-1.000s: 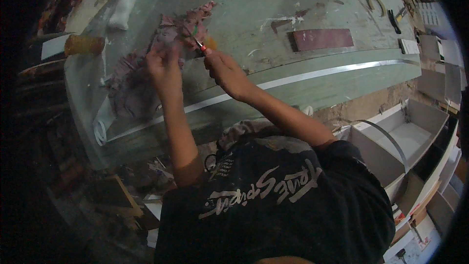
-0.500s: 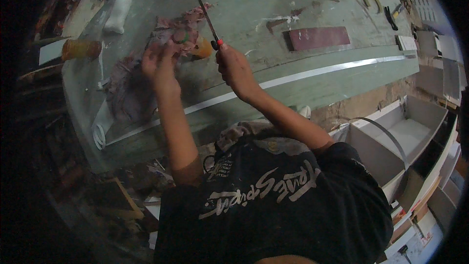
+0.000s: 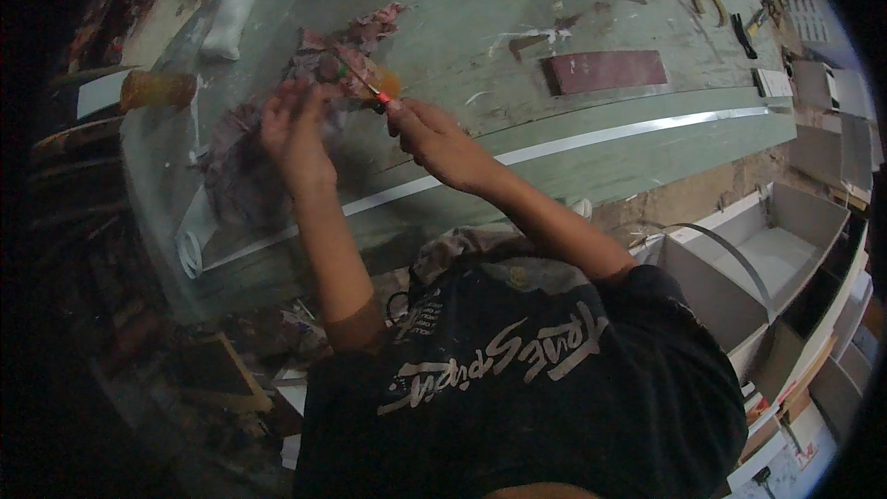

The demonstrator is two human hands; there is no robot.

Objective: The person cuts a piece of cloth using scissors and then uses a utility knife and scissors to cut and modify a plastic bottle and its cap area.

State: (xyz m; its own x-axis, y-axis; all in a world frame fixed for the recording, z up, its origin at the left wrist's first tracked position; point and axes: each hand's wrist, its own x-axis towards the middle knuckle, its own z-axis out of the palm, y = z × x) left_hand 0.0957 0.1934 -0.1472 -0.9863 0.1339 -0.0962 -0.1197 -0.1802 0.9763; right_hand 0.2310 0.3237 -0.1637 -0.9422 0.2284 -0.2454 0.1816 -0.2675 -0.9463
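Red-handled blade (image 3: 379, 94) is gripped in the right hand (image 3: 439, 143), pointing across crumpled pinkish cloth (image 3: 372, 30) on the green table (image 3: 453, 32). Left hand (image 3: 300, 143), blurred, has fingers extended and loosely spread near the cloth.

Workshop, stained green worktable (image 3: 453, 46), hand tools (image 3: 743, 39), open boxes (image 3: 723, 288)

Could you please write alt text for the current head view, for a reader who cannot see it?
A person's right hand holds a red-handled tool over crumpled pinkish cloth on a greenish worktable, the blurred left hand open nearby. A maroon block and long pale strip also lie there.
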